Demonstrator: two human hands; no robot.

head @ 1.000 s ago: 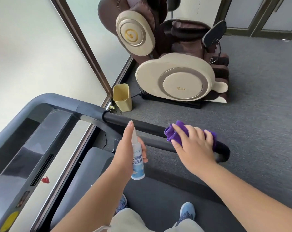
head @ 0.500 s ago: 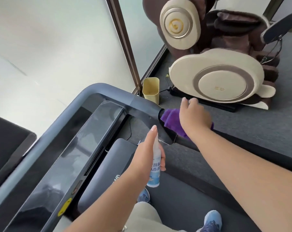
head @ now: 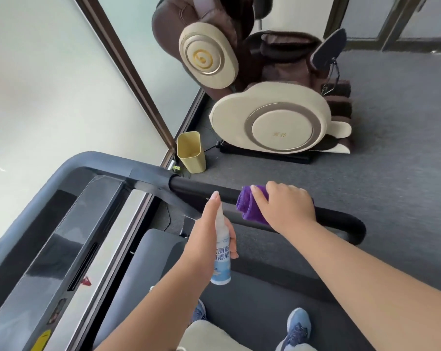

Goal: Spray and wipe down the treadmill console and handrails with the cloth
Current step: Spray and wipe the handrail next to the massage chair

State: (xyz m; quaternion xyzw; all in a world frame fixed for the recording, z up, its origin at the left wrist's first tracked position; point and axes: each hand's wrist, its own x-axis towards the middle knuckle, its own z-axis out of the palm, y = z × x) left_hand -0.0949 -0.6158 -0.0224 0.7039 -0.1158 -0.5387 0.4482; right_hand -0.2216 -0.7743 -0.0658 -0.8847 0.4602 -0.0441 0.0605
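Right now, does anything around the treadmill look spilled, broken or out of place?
Nothing stands out. The purple cloth is bunched under the right hand on the black handrail, the left hand holds the spray bottle upright, and the console shows no spill or damage.

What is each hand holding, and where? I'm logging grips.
Left hand grips the spray bottle around its body, forefinger on top. Right hand clasps the purple cloth over the handrail.
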